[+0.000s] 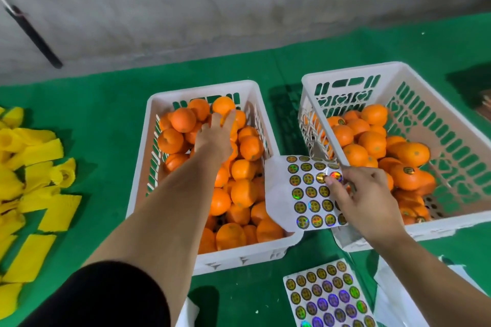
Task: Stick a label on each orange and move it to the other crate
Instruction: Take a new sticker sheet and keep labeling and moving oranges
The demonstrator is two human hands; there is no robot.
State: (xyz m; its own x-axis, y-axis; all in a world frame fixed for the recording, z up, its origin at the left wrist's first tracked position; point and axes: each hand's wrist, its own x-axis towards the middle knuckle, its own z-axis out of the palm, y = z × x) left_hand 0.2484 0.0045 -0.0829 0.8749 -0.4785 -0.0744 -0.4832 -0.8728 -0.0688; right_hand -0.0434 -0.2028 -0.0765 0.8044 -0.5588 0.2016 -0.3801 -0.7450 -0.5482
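1. The oranges (240,167) fill the left crate (170,99); labelled ones lie in the right crate (345,71) beside it.
2. The left hand (215,138) reaches deep into the left crate, fingers spread and loosely bent over a far orange (223,105), touching it; its grip is open, not yet closed round the fruit.
3. The right hand (364,199) hovers between the two crates, thumb and forefinger pinching one round label (335,176) on a label sheet (305,194). The sheet lies propped across the left crate's right rim.
4. A second label sheet (326,297) lies on the green table (93,103) just in front of the left crate.
5. Yellow foam sleeves (32,175) are piled well to the left of that crate.
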